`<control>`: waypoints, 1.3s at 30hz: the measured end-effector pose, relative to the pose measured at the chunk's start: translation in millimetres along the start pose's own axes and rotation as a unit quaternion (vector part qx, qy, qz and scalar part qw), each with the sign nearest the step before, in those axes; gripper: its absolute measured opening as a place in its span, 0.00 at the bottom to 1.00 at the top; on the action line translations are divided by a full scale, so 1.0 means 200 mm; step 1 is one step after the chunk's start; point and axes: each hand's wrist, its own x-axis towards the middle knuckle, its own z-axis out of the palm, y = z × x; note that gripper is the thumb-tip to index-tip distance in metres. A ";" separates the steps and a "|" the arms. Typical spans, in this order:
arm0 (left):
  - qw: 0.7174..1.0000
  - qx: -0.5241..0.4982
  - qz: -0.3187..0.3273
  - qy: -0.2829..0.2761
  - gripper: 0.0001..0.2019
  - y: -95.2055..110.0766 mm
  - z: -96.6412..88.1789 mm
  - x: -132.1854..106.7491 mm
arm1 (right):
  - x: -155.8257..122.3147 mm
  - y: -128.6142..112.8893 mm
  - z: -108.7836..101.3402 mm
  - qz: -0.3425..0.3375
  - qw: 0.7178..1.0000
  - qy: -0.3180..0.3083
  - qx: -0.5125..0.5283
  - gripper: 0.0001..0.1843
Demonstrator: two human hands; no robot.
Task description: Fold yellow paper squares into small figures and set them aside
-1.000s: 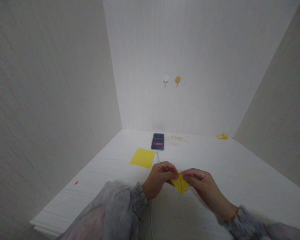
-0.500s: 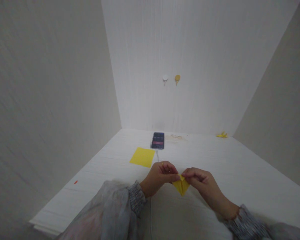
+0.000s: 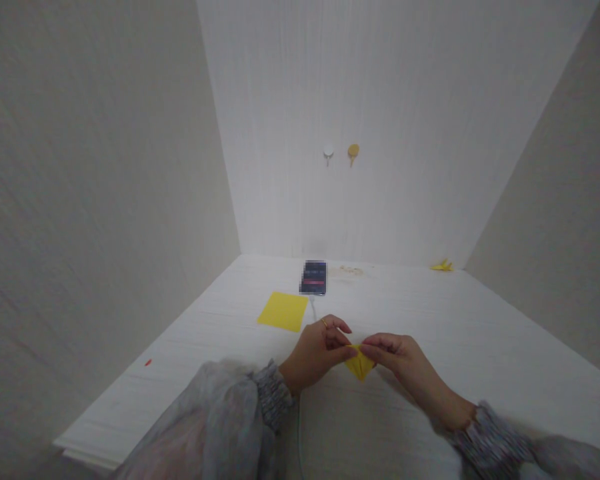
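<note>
A small folded piece of yellow paper [image 3: 361, 367] is held between both hands, its pointed end facing down toward me. My left hand [image 3: 315, 353] pinches its upper left corner between thumb and fingers, with the index finger raised a little and a ring on one finger. My right hand [image 3: 405, 360] pinches the upper right part, the thumb lying along the top edge. The fingertips of the two hands almost meet there. Fingers behind the paper are partly hidden. Beyond my left hand, a flat yellow paper square [image 3: 283, 311] lies on the white table [image 3: 220, 320].
A phone [image 3: 313, 277] with a blurred screen lies near the back wall, its white cable [image 3: 300, 433] running toward me under my left arm. A folded yellow paper figure [image 3: 442, 265] sits in the back right corner. An orange scrap [image 3: 148, 363] lies left. Two hooks [image 3: 353, 152] hang on the wall.
My right hand's fingers have shifted slightly left and now pinch the paper's top edge nearer its middle. The left index finger has lifted off. The paper's top flap looks folded differently.
</note>
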 end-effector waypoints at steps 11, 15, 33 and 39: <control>1.000 -0.014 -0.004 -0.022 0.17 -0.02 0.00 0.02 | -0.01 0.04 0.05 -0.017 1.000 0.004 0.008 0.09; 0.998 -0.045 -0.047 -0.024 0.20 -0.07 -0.01 0.03 | -0.01 0.04 0.06 -0.049 0.994 0.014 -0.092 0.10; 0.999 -0.023 0.001 -0.045 0.20 -0.04 -0.02 0.01 | 0.01 0.06 0.06 0.104 0.982 -0.076 0.138 0.11; 0.994 -0.091 -0.032 -0.060 0.22 -0.06 -0.02 0.02 | 0.01 0.09 0.05 0.068 0.984 -0.081 0.146 0.11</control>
